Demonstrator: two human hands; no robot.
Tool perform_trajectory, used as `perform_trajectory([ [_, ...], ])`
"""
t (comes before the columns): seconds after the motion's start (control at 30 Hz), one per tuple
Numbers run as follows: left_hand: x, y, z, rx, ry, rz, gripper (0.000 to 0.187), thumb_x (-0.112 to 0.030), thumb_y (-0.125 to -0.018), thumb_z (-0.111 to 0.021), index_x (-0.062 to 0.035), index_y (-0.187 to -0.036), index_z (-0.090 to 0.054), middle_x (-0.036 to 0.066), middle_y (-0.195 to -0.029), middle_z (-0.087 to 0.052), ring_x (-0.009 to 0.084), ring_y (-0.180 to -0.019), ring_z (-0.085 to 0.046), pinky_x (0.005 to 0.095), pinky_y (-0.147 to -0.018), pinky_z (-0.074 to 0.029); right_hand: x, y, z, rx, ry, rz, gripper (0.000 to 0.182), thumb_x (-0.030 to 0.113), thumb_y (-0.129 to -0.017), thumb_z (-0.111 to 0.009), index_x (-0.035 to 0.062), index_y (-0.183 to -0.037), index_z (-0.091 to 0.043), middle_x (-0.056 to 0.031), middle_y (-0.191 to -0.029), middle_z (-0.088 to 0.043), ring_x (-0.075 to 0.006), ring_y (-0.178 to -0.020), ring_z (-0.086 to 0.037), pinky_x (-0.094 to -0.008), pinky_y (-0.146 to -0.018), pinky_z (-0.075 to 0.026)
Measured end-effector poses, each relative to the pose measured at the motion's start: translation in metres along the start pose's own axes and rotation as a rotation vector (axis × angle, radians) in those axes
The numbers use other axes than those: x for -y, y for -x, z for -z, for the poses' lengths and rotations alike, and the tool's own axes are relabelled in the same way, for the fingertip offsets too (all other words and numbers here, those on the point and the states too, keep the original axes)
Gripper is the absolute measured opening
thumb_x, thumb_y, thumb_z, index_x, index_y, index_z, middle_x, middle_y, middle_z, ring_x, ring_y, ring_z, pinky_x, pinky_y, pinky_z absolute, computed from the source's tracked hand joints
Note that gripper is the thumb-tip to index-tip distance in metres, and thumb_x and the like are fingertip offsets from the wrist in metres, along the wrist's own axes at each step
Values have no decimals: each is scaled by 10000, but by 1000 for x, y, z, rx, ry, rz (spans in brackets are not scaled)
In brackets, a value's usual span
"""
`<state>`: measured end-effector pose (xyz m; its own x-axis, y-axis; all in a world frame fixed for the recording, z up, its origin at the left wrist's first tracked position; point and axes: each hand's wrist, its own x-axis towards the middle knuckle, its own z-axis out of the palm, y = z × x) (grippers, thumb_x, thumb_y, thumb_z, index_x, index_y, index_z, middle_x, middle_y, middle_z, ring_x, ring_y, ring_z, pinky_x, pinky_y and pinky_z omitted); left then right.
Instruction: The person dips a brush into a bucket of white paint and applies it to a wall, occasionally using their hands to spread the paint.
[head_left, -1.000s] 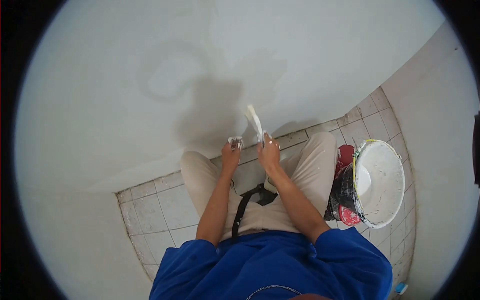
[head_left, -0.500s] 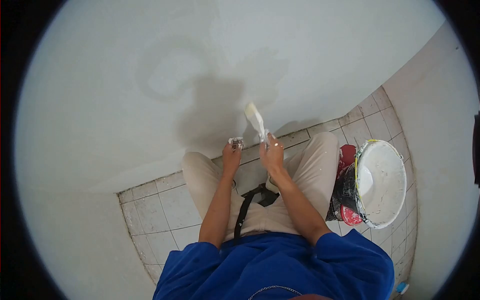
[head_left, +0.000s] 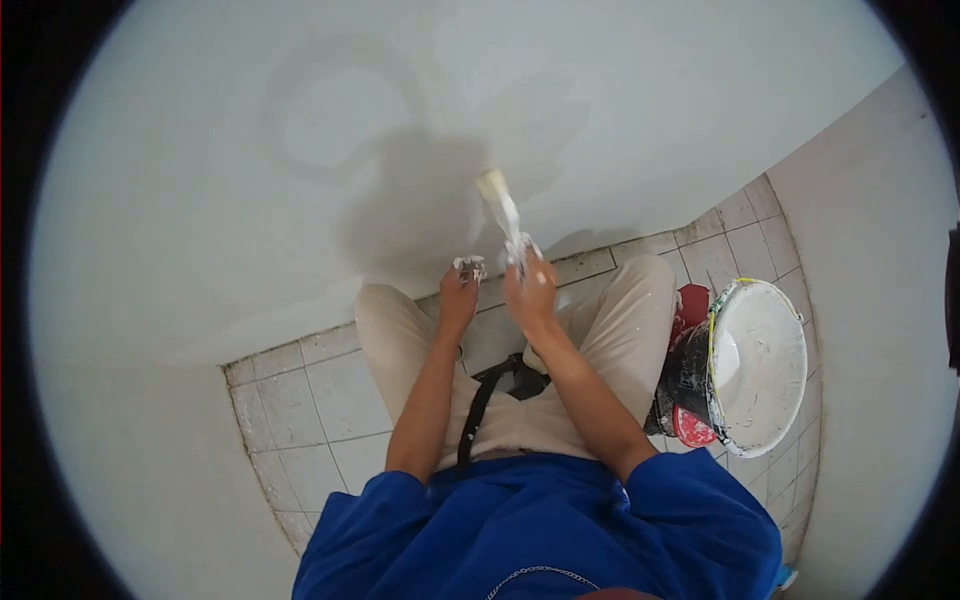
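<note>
One paintbrush (head_left: 507,212) clamped in right hand (head_left: 530,290), bristles (head_left: 492,184) beyond it, grip of left hand (head_left: 460,293) unclear

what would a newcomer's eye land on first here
Probably the bright blue shirt filling the bottom centre. Next, the white-smeared brush in the right grip, near the middle against the pale wall. Then the big paint-spattered bucket with a yellow-and-white rim, on the tiled floor at the right.
</note>
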<state>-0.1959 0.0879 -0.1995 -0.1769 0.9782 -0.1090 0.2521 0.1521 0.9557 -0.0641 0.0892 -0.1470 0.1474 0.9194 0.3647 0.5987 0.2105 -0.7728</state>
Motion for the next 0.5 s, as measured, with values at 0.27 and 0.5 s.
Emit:
perform_trajectory([
  [0.27, -3, 1, 2, -8, -68, -68, 213, -55, -843, -510, 16, -1023, -597, 121, -898, -654, 198, -810, -617, 310, -744, -472, 0, 17, 5, 61, -56, -18, 320, 75, -776, -566, -83, -1054, -580, -250, -835, -607, -411, -767, -588, -435, -701, -467],
  [0.5, -2, -1, 2, -26, -65, -82, 206, -60, -841, -515, 16, -1013, -599, 125, -883, -652, 199, -789, -622, 318, -714, -476, -18, 21, -30, 57, 49, -39, 327, 40, -760, -582, -79, -1064, -573, -247, -825, -607, -401, -758, -595, -426, -664, -474],
])
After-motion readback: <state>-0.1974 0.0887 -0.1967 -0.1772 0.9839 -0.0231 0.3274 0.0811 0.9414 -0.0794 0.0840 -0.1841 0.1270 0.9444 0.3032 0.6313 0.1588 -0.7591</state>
